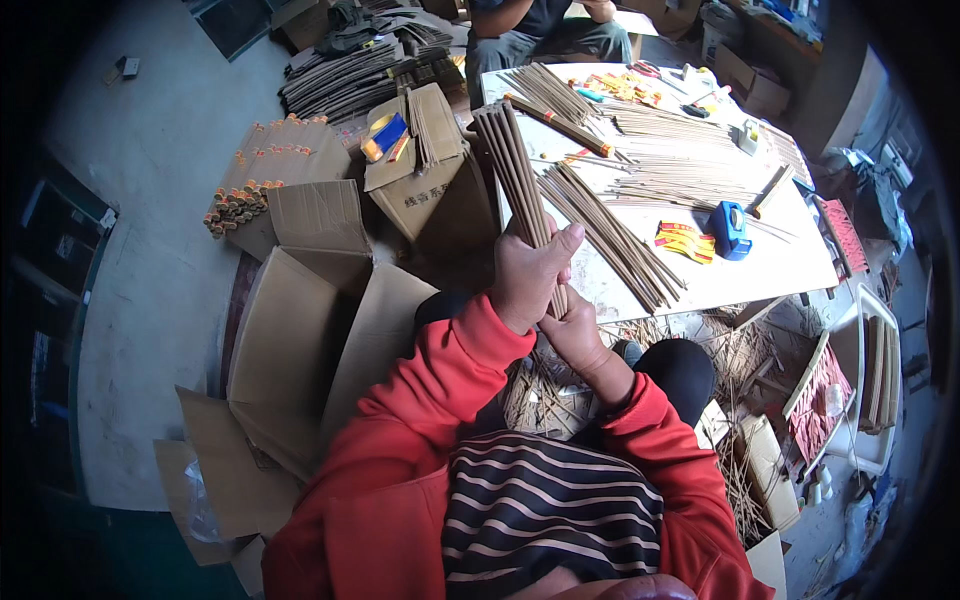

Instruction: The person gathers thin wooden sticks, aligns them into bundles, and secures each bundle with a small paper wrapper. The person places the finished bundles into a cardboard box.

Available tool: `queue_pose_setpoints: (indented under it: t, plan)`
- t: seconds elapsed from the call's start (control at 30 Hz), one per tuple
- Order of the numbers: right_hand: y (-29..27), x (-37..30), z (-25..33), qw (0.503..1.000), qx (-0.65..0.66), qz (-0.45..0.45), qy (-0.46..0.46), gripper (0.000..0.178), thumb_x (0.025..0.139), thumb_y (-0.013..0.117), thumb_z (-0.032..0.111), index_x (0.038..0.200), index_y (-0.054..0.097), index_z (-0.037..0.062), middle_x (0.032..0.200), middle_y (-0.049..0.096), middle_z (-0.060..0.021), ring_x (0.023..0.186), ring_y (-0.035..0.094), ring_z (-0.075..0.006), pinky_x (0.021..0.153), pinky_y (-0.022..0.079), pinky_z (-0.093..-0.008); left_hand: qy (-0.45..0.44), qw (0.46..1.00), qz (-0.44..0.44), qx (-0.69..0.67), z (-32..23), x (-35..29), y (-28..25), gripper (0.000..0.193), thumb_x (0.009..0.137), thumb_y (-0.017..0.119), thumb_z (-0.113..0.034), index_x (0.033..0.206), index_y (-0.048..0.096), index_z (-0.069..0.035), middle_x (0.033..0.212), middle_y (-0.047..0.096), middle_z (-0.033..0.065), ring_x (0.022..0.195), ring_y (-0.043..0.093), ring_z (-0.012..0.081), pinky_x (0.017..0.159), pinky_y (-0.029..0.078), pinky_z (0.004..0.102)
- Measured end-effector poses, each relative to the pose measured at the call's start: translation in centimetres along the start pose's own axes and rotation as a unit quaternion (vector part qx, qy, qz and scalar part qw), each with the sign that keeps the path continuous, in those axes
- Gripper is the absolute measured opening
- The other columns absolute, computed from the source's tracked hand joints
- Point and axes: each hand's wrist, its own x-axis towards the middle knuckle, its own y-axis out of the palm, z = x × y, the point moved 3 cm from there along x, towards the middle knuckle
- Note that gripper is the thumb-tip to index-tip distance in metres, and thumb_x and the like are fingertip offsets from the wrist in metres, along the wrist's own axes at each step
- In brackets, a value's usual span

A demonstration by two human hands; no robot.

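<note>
A bundle of thick brown incense sticks is held up at a slant over the table's near left edge. My left hand wraps round its lower middle, thumb pressed along the side. Just below, my right hand closes on the bottom end of the same bundle. Beside my hands, a loose row of incense sticks lies slanting on the white table. To its right are red and yellow paper labels and a blue tape dispenser.
An open cardboard box stands at my left, with a closed carton behind it. Wrapped bundles are stacked at the far left. A person sits across the table. Broken sticks litter the floor; a white-framed chair stands right.
</note>
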Motion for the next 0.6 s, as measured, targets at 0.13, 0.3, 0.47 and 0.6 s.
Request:
queue_pose_setpoints:
  t: [0.13, 0.3, 0.47, 0.6]
  plan:
    - [1.4, -1.8, 2.7, 1.000, 0.018, -0.014, 0.015, 0.032, 0.073, 0.067, 0.016, 0.096, 0.056, -0.0018, 0.084, 0.064, -0.0151, 0.078, 0.062, -0.0208, 0.070, 0.048, -0.0309, -0.103, 0.994, -0.019, -0.025, 0.7, -2.7, -0.6, 0.024, 0.080, 0.065, -0.015, 0.068, 0.046, -0.005, 0.049, 0.045, -0.0006, 0.040, 0.043, 0.0054, 0.037, 0.034, 0.0204]
    - [1.0, -3.6, 4.8, 0.987, 0.018, 0.155, 0.024, 0.047, 0.072, 0.069, 0.017, 0.110, 0.049, -0.0020, 0.093, 0.061, -0.0157, 0.088, 0.059, -0.0211, 0.079, 0.045, -0.0311, -0.088, 0.994, 0.025, -0.055, -0.7, -3.4, -1.7, 0.023, 0.081, 0.063, -0.012, 0.067, 0.046, -0.006, 0.047, 0.043, -0.0013, 0.036, 0.040, 0.0057, 0.034, 0.032, 0.0200]
    - [-3.2, -2.2, 8.4, 0.955, 0.263, 0.131, 0.025, 0.066, 0.073, 0.068, 0.012, 0.127, 0.033, -0.0034, 0.115, 0.049, -0.0124, 0.109, 0.047, -0.0201, 0.096, 0.036, -0.0326, -0.128, 0.987, 0.095, -0.007, -2.5, -4.2, -3.3, 0.019, 0.082, 0.061, -0.012, 0.070, 0.048, -0.005, 0.049, 0.042, -0.0020, 0.037, 0.039, 0.0052, 0.034, 0.030, 0.0201]
    - [-3.1, -0.3, 12.7, 0.956, 0.286, 0.062, -0.039, 0.051, 0.075, 0.067, 0.023, 0.114, 0.045, -0.0017, 0.102, 0.057, -0.0136, 0.097, 0.056, -0.0232, 0.089, 0.041, -0.0353, -0.179, 0.959, 0.196, 0.097, -2.2, -6.3, -1.8, 0.012, 0.079, 0.060, -0.007, 0.076, 0.049, -0.003, 0.055, 0.045, -0.0010, 0.038, 0.041, 0.0056, 0.036, 0.032, 0.0201]
